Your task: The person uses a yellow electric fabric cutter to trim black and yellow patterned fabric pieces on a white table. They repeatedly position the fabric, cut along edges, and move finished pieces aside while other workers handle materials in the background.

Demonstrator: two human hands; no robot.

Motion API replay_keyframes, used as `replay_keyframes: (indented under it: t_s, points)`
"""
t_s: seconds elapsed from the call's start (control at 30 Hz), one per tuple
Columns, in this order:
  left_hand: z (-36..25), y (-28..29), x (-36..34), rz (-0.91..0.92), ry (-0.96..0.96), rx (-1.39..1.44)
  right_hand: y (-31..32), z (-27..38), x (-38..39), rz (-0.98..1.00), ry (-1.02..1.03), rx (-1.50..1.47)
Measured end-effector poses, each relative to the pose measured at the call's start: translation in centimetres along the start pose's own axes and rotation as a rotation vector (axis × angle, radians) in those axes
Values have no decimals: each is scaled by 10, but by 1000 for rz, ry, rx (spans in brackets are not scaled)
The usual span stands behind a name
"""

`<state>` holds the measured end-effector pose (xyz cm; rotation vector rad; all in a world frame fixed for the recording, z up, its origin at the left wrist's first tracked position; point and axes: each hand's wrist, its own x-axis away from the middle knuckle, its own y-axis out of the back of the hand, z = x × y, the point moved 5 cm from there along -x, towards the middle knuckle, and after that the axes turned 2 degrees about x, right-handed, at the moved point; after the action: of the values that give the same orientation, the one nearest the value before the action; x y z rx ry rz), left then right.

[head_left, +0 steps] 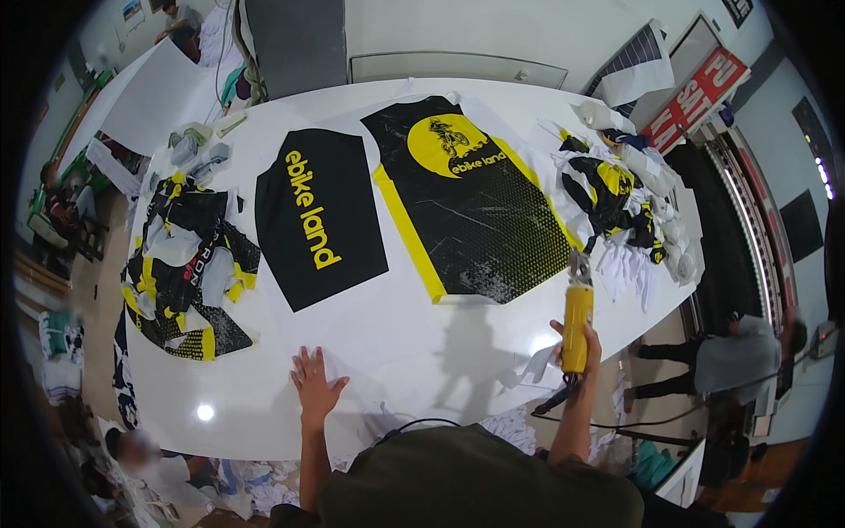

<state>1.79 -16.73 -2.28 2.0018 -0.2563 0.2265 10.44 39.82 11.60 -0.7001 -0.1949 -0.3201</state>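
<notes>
My right hand (pixel 591 350) is wrapped round the yellow body of an electric cloth cutter (pixel 577 321). Its metal head points away from me, near the right edge of a large black-and-yellow printed fabric panel (pixel 475 211). A dark cord runs from the cutter's near end. Spread flat on the white table (pixel 387 352), my left hand (pixel 317 383) holds nothing. Beyond it lies a smaller black fabric panel (pixel 321 216) with yellow lettering. White cloth shows at the large panel's edges.
Cut scraps (pixel 189 264) lie heaped at the table's left, and another scrap pile (pixel 616 198) at its right. A white strip (pixel 532 368) sits beside the cutter. A person (pixel 739 361) is beyond the right side; others are at the left. Cloth (pixel 264 484) litters the floor near me.
</notes>
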Motion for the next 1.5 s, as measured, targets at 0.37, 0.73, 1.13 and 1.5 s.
replay_keyframes:
  t_s: [0.37, 0.73, 1.13, 1.5]
  points:
    - [-8, -9, 30, 59, 140, -55, -89, -51, -194, 29, 208, -47]
    - [-13, 21, -70, -128, 68, -86, -16, -131, -261, -294, 327, 297]
    - [-96, -26, 48, 681, 31, 53, 142, 1, -164, -561, 470, 699]
    - [-82, -29, -22, 248, 280, -179, 69, -20, -83, -363, 324, 673]
